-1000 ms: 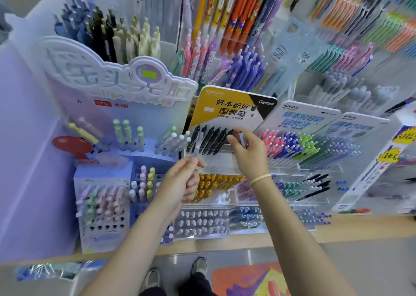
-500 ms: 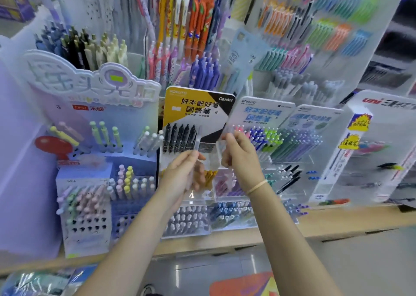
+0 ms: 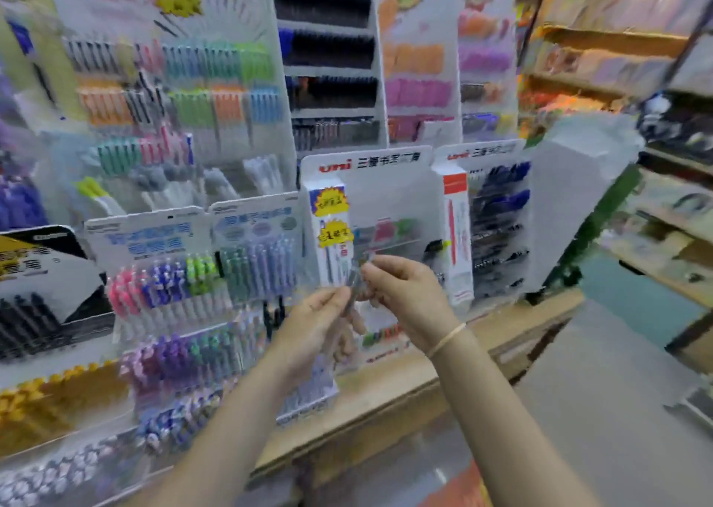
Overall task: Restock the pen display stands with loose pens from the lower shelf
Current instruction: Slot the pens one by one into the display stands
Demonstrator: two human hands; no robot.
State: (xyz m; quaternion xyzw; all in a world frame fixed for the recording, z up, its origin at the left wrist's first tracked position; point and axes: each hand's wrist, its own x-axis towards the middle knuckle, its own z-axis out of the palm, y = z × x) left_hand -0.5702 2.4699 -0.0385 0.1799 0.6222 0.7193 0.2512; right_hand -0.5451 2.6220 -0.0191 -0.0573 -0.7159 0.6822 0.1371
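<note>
Before the uni stand (image 3: 386, 205), both hands' fingers (image 3: 389, 271) pinch a blurred clear wrapper (image 3: 357, 275).

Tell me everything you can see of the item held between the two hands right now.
The held item is small, slim and blurred, greyish and partly clear, like a pen in a clear sleeve. It is up in front of the white uni display stand, tilted near upright. The left hand pinches its lower part, the right hand its upper part. Finer detail cannot be told.

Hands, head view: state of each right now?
Left hand: fingers pinch a thin, blurred clear plastic item, likely a pen sleeve.
Right hand: pinches the same item's upper end.
</note>
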